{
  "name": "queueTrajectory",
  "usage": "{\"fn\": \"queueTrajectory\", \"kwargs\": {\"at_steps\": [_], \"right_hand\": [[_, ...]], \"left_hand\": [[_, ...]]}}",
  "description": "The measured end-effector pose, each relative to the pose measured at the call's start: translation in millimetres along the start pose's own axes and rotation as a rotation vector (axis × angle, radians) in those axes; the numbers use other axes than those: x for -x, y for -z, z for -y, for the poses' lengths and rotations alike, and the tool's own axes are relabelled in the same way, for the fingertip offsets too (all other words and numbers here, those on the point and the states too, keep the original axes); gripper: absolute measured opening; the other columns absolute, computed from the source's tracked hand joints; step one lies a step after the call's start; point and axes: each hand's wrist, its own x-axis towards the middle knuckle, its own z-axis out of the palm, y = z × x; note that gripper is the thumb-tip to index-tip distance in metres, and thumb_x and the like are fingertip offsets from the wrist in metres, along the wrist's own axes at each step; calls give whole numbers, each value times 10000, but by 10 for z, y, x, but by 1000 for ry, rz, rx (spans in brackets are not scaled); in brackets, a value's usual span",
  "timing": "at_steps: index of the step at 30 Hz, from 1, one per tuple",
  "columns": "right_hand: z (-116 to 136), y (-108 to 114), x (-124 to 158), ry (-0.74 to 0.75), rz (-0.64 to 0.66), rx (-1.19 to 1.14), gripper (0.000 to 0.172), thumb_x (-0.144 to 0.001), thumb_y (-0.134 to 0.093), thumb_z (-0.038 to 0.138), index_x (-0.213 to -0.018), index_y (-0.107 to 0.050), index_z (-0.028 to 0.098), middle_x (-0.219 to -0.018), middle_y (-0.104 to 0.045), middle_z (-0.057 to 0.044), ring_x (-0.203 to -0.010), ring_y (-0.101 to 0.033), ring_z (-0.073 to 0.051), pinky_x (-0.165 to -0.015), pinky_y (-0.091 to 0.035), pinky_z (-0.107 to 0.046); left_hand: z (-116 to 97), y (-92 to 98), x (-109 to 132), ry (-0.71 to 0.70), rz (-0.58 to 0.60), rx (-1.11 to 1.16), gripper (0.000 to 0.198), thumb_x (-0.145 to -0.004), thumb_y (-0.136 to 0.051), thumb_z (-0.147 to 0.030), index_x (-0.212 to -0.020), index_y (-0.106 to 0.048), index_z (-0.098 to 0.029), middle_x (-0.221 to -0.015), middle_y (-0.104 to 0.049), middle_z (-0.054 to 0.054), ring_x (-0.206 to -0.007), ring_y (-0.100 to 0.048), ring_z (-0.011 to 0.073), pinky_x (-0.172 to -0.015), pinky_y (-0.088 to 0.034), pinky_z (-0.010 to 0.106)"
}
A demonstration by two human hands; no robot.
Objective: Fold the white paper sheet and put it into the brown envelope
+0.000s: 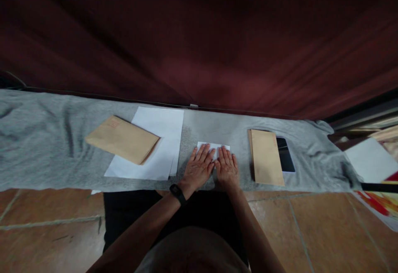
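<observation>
both the left hand [198,166] and right hand [226,167] lie flat, fingers spread, pressing the folded paper [214,147] that pokes out past their fingertips, gripping nothing.

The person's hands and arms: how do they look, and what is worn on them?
Both forearms are bare, with no sleeves or gloves in view. The left hand has a slim black wristband with a small dark rectangular face at its wrist. The right hand shows no band or ring.
</observation>
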Motion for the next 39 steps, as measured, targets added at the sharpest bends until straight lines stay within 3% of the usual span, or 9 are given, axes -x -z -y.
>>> {"fn": "queueTrajectory", "kwargs": {"at_steps": [8, 19, 26, 29, 34, 39], "right_hand": [[-104, -14, 50, -40, -24, 43, 577, -1085, -343, 361, -1596, -271, 105, -1602, -382, -165, -1479, -376, -279, -1216, -264, -487], [-129, 12, 71, -37, -96, 38, 592, -1075, -401, 356, -1600, -268, 119, -1580, -414, -162, -1464, -410, -284, -1214, -295, -494], [-126, 91, 123, -55, -61, -21, 548, -1072, -388, 320, -1589, -314, 154, -1564, -451, -129, -1459, -421, -278, -1223, -283, -514], [-111, 147, 208, 19, -25, -61, 531, -1067, -381, 284, -1585, -326, 184, -1562, -465, -91, -1461, -419, -254, -1237, -268, -499], [-84, 229, 368, 119, 36, -111, 541, -1071, -384, 318, -1592, -301, 193, -1561, -472, -76, -1461, -418, -227, -1251, -243, -478], [-98, 270, 411, 110, 67, -121, 554, -1078, -377, 339, -1603, -264, 199, -1574, -451, -86, -1473, -399, -229, -1248, -241, -491]], "left_hand": [[33, 31, 9, 12, 22, -50, 605, -1036, -342, -424, -1557, -350, -119, -1646, -326, 104, -1552, -213, 259, -1281, -146, 502], [100, 63, 24, 87, 7, -75, 625, -1028, -327, -360, -1559, -307, -32, -1641, -302, 164, -1553, -206, 260, -1278, -154, 492], [45, 37, 16, 161, -47, -84, 612, -1021, -317, -310, -1557, -303, -15, -1618, -337, 192, -1539, -250, 286, -1268, -179, 527], [-42, 20, 57, 100, -74, -71, 587, -1028, -319, -298, -1562, -322, -54, -1635, -317, 154, -1543, -239, 275, -1270, -193, 515], [-169, 11, 143, -92, -15, -25, 548, -1027, -358, -293, -1568, -357, -206, -1662, -286, 26, -1547, -228, 229, -1277, -212, 459], [-86, 12, 130, -65, -16, -20, 555, -1034, -359, -318, -1569, -350, -171, -1656, -294, 61, -1549, -219, 224, -1275, -219, 447]]}}
